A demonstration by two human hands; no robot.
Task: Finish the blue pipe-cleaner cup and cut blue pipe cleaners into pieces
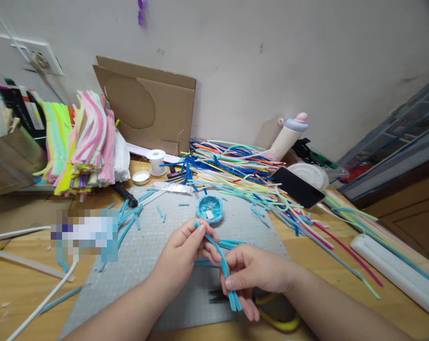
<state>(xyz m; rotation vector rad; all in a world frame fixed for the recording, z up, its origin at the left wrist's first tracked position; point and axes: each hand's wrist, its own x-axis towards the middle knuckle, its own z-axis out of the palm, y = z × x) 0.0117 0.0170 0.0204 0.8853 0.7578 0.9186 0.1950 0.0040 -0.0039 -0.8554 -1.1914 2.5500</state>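
My left hand (186, 248) pinches the upper end of a small bundle of light-blue pipe cleaners (221, 263) above the grey cutting mat (146, 255). My right hand (248, 279) grips the same bundle lower down, its ends sticking out below my fingers. Just beyond my hands a small round blue woven piece (209, 209) with a silver clip inside lies on the mat. Short blue offcuts (160, 213) are scattered around it.
A heap of loose coloured pipe cleaners (235, 170) covers the table behind the mat, beside a black phone (297, 187) and a bottle (288, 135). Stacked pastel pipe cleaners (82, 142), cardboard (146, 104) and a thread spool (156, 161) stand at the back left. Yellow-handled scissors (278, 319) lie under my right wrist.
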